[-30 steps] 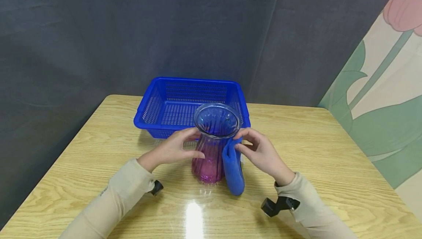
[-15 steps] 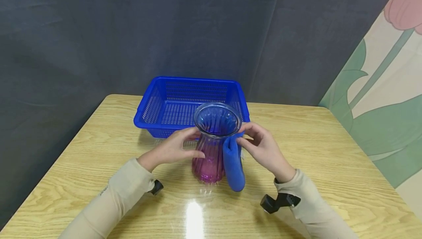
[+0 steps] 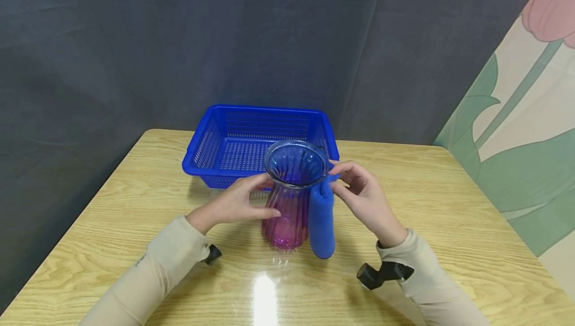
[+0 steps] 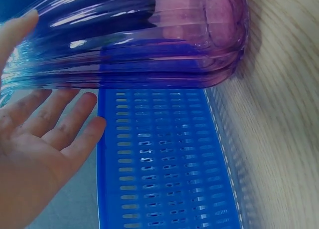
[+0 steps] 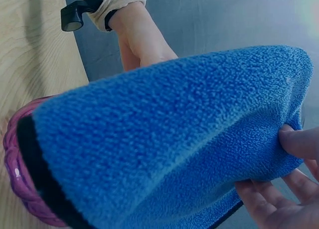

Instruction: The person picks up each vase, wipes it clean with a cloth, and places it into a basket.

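A tall ribbed glass vase (image 3: 285, 221), blue at the flared rim and pink at the base, stands upright on the table. My left hand (image 3: 238, 200) holds it from the left, thumb across the front and fingers toward the back. In the left wrist view, the thumb and fingers of that hand (image 4: 45, 144) straddle the vase (image 4: 174, 49). A folded blue cloth (image 3: 321, 223) hangs along the vase's right side, its top pinched by my right hand (image 3: 366, 201) beside the rim. The right wrist view shows the fluffy cloth (image 5: 164, 124) with a dark edging, covering most of the vase.
Behind the vase sits a blue perforated plastic basket (image 3: 204, 171). The wooden table (image 3: 427, 201) reaches a dark cloth backdrop (image 3: 269, 41), and a flower-patterned panel (image 3: 530, 131) rises at the right.
My right hand has moved slightly up and to the right along the rim, drawing the cloth with it. The left hand and the vase have stayed put.
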Tool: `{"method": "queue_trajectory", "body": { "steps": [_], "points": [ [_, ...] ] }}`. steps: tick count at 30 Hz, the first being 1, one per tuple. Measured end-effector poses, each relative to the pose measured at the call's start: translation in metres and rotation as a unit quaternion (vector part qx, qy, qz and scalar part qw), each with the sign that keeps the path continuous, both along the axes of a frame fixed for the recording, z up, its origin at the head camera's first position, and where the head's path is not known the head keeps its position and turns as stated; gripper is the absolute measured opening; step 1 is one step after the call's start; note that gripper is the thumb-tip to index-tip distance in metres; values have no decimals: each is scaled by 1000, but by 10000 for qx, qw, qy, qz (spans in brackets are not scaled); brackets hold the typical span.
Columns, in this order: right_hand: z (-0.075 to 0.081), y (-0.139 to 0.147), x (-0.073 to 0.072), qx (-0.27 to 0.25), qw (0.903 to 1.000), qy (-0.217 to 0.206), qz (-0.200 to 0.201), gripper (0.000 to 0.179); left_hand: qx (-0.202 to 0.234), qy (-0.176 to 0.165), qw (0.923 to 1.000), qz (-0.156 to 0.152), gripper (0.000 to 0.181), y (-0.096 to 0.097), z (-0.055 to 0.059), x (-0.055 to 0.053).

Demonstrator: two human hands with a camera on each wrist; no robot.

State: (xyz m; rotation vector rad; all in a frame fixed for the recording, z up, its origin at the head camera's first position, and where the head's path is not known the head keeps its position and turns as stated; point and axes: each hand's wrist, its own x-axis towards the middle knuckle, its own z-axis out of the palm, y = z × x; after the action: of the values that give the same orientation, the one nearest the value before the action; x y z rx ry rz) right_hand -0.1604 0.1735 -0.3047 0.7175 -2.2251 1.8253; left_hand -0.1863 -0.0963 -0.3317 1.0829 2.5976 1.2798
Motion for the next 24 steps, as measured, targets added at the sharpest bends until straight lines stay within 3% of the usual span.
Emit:
{"method": "queue_trajectory", "body": {
  "steps": [6,13,24],
  "points": [
    [0,0,-1,-107,9999,-37,-28,31,93,52,9997,209,94,3,-1,1],
    [0,0,0,-68,10000,-46,-41,29,108,228,9989,388,82,5,-2,2],
    [0,0,0,-62,9999,-71,-49,31,92,261,9992,289,64,6,0,2]
  ]
}}
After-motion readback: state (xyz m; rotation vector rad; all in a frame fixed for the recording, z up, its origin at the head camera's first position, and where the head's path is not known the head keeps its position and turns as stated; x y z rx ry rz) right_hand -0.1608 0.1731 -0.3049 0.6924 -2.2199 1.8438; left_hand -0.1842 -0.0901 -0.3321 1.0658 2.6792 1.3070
